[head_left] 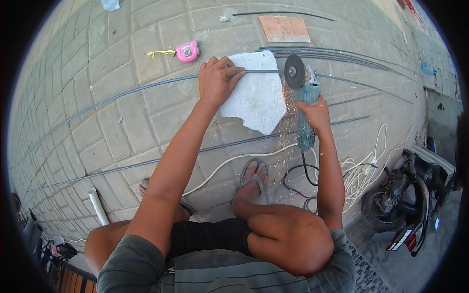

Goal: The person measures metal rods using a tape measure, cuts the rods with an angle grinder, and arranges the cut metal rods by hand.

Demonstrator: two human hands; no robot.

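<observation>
Cutting appears to be in hand: at the right edge of the slab, the right hand grips the grinder amid sparks, while the left hand clamps the rod over the slab. The next move calls for steady rod support; the disc hides the cut point.

Motorcycle at lower right, white pipe and brown slats lower left
</observation>
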